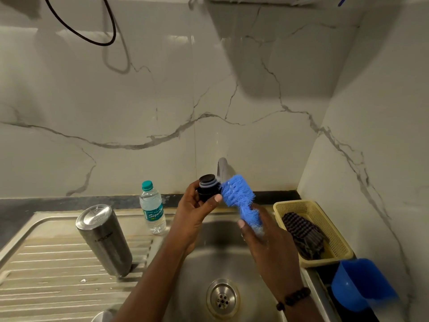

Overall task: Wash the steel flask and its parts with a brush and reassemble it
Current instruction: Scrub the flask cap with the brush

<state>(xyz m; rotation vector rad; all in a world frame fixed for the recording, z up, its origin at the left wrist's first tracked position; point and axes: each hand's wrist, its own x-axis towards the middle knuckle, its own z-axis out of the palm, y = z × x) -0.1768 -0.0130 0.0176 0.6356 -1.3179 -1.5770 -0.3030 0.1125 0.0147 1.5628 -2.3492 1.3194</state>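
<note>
A clear water bottle point(153, 209) with a teal cap stands on the steel sink's point(69, 273) rim, by the marble-patterned wall point(162, 101). At the right, a yellow basket point(325, 219) holds a dark checked cloth point(303, 235). Near it lies 1 blue scoop point(362, 284). A black cable point(92, 31) loops above.

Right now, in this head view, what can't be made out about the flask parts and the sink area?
- Brush handle: hidden inside the right hand.
- Black stopper base: covered by the left hand's fingers.
- Tap: blurred; running water not discernible.
- Steel object at the bottom edge: cut off, unidentifiable.
- Flask mouth: faces down on the drainboard, unseen.
</note>
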